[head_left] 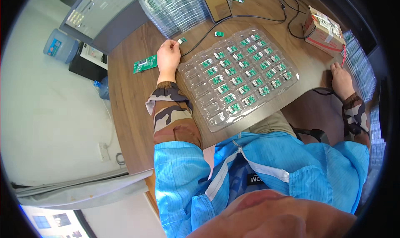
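Observation:
My left hand [168,56] is over the desk left of the clear plastic tray [196,81], its fingers closed together. A small green circuit board [182,40] shows right at the fingertips; whether they pinch it or it lies beside them is unclear. A larger green circuit board [145,64] lies flat, partly behind this hand. Several small green-and-white boards [237,81] fill most of the tray's pockets, while the left column's pockets are bare. At the desk's right edge, my right hand [342,81] has its fingers curled beside red wires [344,54]; what they grip is hidden.
Stacked clear trays [173,11] stand at the back, with a phone-like flat device [215,3] against them. A black cable [250,16] crosses the desk toward my left hand. Loose boards [219,33] lie beyond the tray. A taped cardboard box [324,31] sits back right.

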The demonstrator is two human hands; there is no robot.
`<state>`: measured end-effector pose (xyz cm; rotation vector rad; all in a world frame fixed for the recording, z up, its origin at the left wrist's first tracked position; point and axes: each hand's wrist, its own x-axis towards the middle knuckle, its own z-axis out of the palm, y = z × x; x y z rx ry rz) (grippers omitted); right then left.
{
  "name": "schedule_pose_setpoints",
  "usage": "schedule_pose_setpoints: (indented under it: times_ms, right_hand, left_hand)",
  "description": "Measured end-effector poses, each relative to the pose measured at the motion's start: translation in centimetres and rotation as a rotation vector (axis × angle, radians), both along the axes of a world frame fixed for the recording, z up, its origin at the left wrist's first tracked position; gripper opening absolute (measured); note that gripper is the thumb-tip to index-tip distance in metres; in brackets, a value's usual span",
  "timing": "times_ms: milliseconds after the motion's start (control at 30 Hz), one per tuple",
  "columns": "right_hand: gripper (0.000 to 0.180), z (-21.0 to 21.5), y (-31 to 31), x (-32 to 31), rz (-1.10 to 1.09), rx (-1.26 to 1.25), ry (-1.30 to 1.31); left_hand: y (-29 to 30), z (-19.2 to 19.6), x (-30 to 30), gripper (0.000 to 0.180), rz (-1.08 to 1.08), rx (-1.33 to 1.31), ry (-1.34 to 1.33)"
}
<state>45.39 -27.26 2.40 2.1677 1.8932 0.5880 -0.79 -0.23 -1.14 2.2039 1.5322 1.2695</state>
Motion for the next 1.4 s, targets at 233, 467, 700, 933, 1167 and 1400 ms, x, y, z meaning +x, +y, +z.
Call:
schedule_pose_setpoints:
  times_ms: [233, 467, 700, 933, 1167, 1400]
  right_hand:
    - [0.023, -0.9, 0.0, 0.4, -0.132, -0.073, -0.09]
    - [0.027, -1.5, -0.1, 0.9, -0.091, 0.019, -0.075]
    - [0.025, -0.6, -0.2, 0.2, -0.151, 0.004, 0.116]
    - [0.025, -0.7, -0.8, 1.4, 0.028, 0.054, 0.195]
    - [0.028, -0.6, -0.7, 0.9, -0.065, -0.073, 0.136]
    - [0.037, 4.8, 1.7, -1.3, -0.043, 0.188, -0.021]
  left_hand:
    - [0.4, 0.9, 0.7, 0.013, -0.036, -0.005, 0.007]
    - [0.2, 0.6, 0.4, 0.015, -0.021, -0.022, 0.01]
    - [0.0, 0.7, 0.3, 0.015, -0.026, -0.022, 0.024]
    - [0.0, 0.9, 0.5, 0.013, -0.029, -0.077, -0.011]
    - [-0.3, 1.1, 0.6, 0.014, -0.006, -0.08, 0.036]
    - [-0.5, 1.4, 1.7, 0.013, -0.029, -0.088, 0.023]
